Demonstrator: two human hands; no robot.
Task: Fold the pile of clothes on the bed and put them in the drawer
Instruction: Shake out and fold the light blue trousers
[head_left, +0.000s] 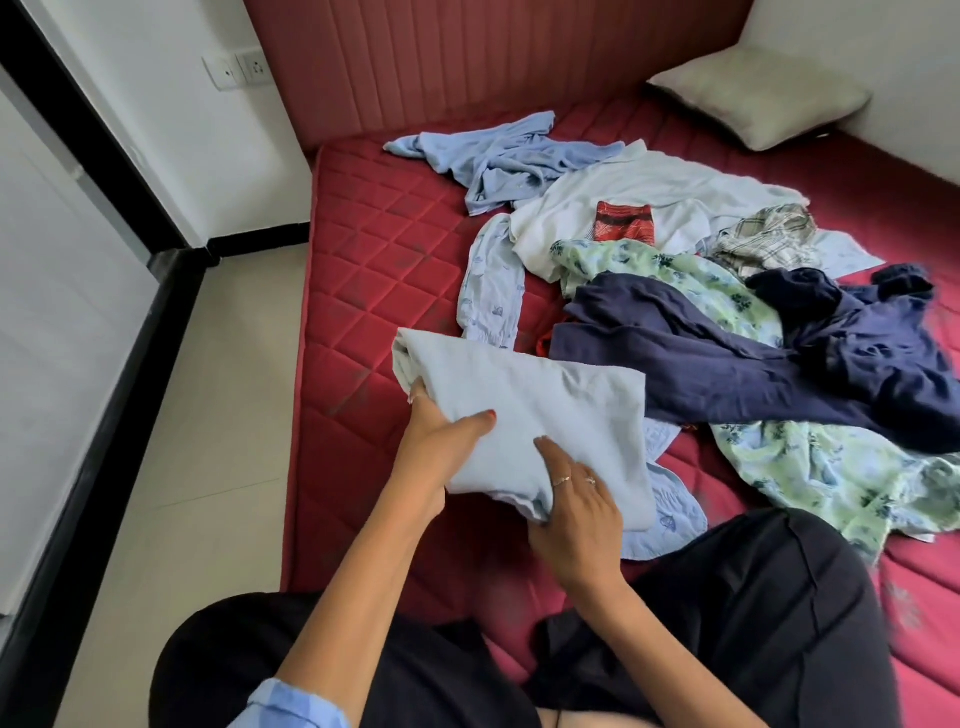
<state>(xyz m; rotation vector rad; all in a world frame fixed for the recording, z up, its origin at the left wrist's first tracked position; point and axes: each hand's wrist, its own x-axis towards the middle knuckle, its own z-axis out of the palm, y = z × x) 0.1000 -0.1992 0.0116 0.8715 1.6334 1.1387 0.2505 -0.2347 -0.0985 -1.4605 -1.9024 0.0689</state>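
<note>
1. The left hand (441, 441) reaches forward with its forearm bare, thumb lying on top of the folded pale blue cotton garment (540, 410) and fingers tucked under its left edge.
2. The right hand (571, 509) grips the garment's near edge, knuckles up, rings on two fingers.
3. Both arms run close together over black-trousered legs (727, 623).

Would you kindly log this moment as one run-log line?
step: folding | left hand: grips pale blue cloth | right hand: grips same cloth | pile: unfolded on bed
</note>
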